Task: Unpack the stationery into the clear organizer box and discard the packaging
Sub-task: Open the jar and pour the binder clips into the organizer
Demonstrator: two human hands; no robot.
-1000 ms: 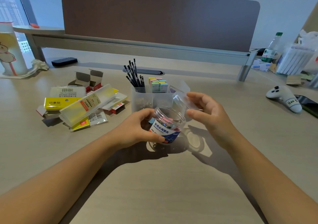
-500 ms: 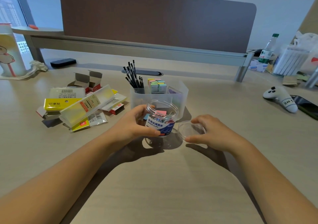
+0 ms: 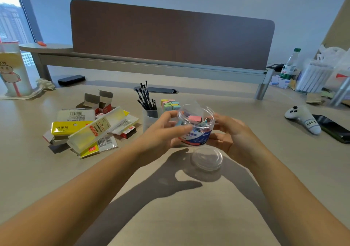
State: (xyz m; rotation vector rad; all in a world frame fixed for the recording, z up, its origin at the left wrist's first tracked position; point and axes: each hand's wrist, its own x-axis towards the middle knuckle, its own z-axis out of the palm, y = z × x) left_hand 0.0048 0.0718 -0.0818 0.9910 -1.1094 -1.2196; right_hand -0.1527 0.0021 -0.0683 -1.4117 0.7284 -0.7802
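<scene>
Nearest on the pale wood desk [image 3: 189,217]: a round clear plastic lid [image 3: 207,158], lying flat below the hands, apart from them. Above it, lifted off the desk, a small clear plastic jar with a blue-and-white label [image 3: 196,126], mouth open, coloured clips inside. Left hand [image 3: 162,132] grips its left wall, thumb across the front; right hand [image 3: 230,134] cups its right side, fingers curled against it. Jar and hands block most of the clear organizer box [image 3: 149,120] just behind; only its left part shows, holding black pen refills [image 3: 146,99] and pastel blocks [image 3: 170,103]. Left: a heap of yellow and white packaging [image 3: 89,126], two opened small cartons [image 3: 98,101] behind. Far right: white game controller [image 3: 303,118], dark phone [image 3: 335,128] cut off by the frame edge. Label text is illegible.
</scene>
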